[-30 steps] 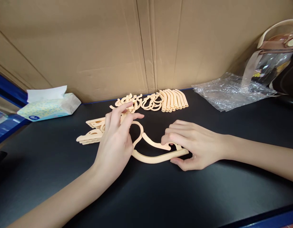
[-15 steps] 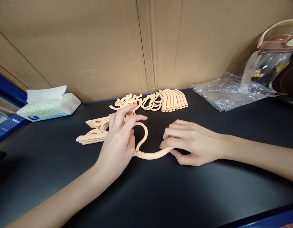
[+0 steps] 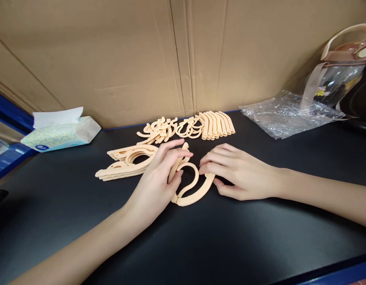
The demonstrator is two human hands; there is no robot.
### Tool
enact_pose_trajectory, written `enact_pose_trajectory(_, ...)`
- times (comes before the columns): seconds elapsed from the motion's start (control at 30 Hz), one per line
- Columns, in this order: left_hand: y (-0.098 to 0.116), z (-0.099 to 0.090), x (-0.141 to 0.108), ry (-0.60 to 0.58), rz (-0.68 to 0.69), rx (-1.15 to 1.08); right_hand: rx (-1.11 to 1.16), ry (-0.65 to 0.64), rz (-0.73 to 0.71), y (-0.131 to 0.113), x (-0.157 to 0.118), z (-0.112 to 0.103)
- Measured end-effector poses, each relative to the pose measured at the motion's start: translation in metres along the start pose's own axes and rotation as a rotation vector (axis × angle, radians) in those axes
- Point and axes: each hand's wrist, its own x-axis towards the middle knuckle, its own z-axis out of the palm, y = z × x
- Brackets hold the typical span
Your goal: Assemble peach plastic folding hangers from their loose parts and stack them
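Observation:
A beige plastic folding hanger (image 3: pixel 197 194) lies between my hands, its curved hook standing inside two arms that bend up in a U. My left hand (image 3: pixel 159 170) grips the hanger's left arm between thumb and fingers, and that hand covers part of it. The end of the right arm is pinched by my right hand (image 3: pixel 235 172), thumb below and fingers above. Left of my left hand, several folded hangers (image 3: pixel 120 171) lie stacked flat on the black table (image 3: pixel 201 245).
Behind the hands lie a pile of loose hooks (image 3: pixel 159 130), several ring-shaped pieces (image 3: pixel 189 127) and a row of curved arm pieces (image 3: pixel 217 124). A tissue pack (image 3: pixel 62 132) sits at left. Crumpled clear plastic (image 3: pixel 278 116) and a bottle (image 3: pixel 339 81) are at right, cardboard (image 3: pixel 117 59) behind.
The hanger's arms have swung upward and closer together around the hook. My left hand has moved right, uncovering more of the stacked hangers; my right hand has shifted slightly up and left.

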Motion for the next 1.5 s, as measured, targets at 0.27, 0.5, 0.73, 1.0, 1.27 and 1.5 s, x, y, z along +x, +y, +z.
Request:
enact_pose_trajectory(0.27,0.0022,0.0004,-0.0017,-0.040,0.042,0.022,0.017,0.012,0.050,0.0015,0.0006,-0.0010)
enact_pose_trajectory(0.5,0.0008,0.0020,-0.0005,-0.051,0.060,0.002,0.005,0.009,0.059,0.0017,0.0003,-0.0003)
enact_pose_trajectory(0.73,-0.0001,0.0026,-0.0011,-0.065,0.023,-0.036,0.004,0.002,0.058,0.0023,0.0004,-0.0003)
enact_pose_trajectory(1.0,-0.0025,0.0020,-0.0020,-0.055,0.045,-0.035,-0.007,-0.008,0.060,0.0028,0.0003,-0.0007)
enact_pose_trajectory(1.27,-0.0055,0.0054,-0.0003,-0.048,0.068,0.011,-0.014,0.009,0.063,0.0030,0.0008,-0.0001)
enact_pose_trajectory(1.5,-0.0036,0.0027,-0.0008,-0.062,0.012,-0.007,-0.070,0.056,0.053,0.0027,0.0003,0.0007)
